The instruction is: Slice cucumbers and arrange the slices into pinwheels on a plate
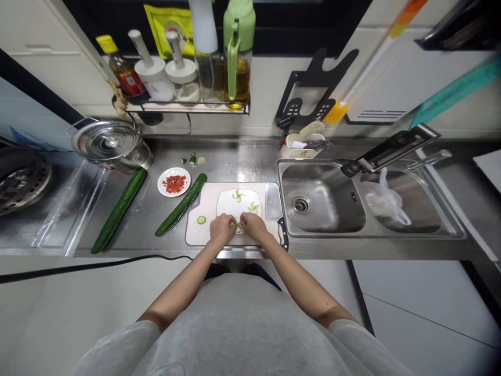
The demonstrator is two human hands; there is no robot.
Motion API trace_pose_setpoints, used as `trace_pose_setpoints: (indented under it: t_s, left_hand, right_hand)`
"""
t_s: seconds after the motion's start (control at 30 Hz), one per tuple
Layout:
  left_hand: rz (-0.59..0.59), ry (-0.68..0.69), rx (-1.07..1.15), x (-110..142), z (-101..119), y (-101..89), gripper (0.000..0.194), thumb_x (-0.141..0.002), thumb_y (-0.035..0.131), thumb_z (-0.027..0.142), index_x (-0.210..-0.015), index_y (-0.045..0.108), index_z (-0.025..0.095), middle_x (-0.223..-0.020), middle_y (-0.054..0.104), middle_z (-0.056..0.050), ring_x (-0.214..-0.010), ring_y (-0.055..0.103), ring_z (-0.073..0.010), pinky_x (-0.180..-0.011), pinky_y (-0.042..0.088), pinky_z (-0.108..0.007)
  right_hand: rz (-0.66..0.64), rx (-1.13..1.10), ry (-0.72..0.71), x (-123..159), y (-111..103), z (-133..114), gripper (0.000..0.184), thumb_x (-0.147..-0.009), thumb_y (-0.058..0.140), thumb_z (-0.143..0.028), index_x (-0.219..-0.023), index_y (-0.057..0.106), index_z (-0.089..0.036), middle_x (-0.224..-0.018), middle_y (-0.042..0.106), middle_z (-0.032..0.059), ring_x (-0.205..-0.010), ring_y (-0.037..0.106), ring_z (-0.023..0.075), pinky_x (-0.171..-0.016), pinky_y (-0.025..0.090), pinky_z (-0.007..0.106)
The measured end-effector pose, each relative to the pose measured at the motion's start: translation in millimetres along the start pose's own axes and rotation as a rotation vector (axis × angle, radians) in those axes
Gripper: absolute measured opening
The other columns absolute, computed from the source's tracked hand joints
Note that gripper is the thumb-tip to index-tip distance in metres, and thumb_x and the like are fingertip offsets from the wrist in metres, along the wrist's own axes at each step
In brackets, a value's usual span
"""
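Observation:
A white square plate (227, 202) lies on a pale cutting board (195, 234) at the counter's front edge. Two pinwheel-like arrangements of thin cucumber slices (237, 196) sit on the plate. My left hand (221, 228) and my right hand (253, 226) meet over the plate's near edge, fingers curled and pinched around cucumber slices (238, 227) between them. A single round cucumber slice (201, 220) lies on the board to the left of my left hand.
Two whole cucumbers (181, 204) (119, 209) lie left of the board beside a small dish of chopped red chilli (174, 182). A lidded steel pot (110, 143) stands at back left. A double sink (324, 201) with a plastic bag (385, 201) lies right. Bottles fill a wall shelf (188, 107).

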State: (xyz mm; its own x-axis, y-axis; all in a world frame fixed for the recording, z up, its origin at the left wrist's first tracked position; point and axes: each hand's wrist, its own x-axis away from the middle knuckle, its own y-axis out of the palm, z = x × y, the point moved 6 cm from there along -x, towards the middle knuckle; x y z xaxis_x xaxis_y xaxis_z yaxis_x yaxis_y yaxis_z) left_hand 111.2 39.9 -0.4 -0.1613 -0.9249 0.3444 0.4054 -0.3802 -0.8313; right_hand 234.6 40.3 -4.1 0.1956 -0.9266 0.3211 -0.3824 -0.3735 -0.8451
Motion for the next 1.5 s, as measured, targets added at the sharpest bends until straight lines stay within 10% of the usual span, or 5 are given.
trace_pose_setpoints:
  t_s: [1.07,1.33,1.5]
  left_hand:
    - [0.038,0.048,0.090,5,-7,-14.9,0.014,-0.080,0.058,0.028,-0.091,0.066,0.024,-0.091,0.066,-0.003,-0.093,0.057,-0.0211,-0.084,0.036,-0.034]
    - [0.298,-0.129,0.159,22,-82,-46.0,0.020,-0.084,0.053,0.035,-0.092,0.067,0.023,-0.086,0.066,-0.002,-0.086,0.058,-0.0178,-0.077,0.038,-0.028]
    - [0.341,-0.214,0.147,34,-119,-51.2,0.021,-0.083,0.053,0.035,-0.093,0.067,0.022,-0.083,0.065,-0.002,-0.080,0.058,-0.0173,-0.075,0.038,-0.028]
  right_hand:
    - [0.001,-0.058,0.083,9,-8,-7,0.012,-0.088,0.049,-0.024,-0.087,0.060,-0.020,-0.084,0.066,0.0049,-0.075,0.055,0.0160,-0.059,0.028,0.025]
    - [0.329,-0.289,0.194,27,-70,53,0.024,-0.087,0.046,-0.035,-0.087,0.063,-0.018,-0.064,0.059,0.0008,-0.061,0.051,0.0142,-0.057,0.030,0.024]
    - [0.371,-0.303,0.223,48,-73,80,0.027,-0.082,0.046,-0.039,-0.080,0.063,-0.018,-0.060,0.056,0.0005,-0.057,0.049,0.0145,-0.056,0.031,0.024]
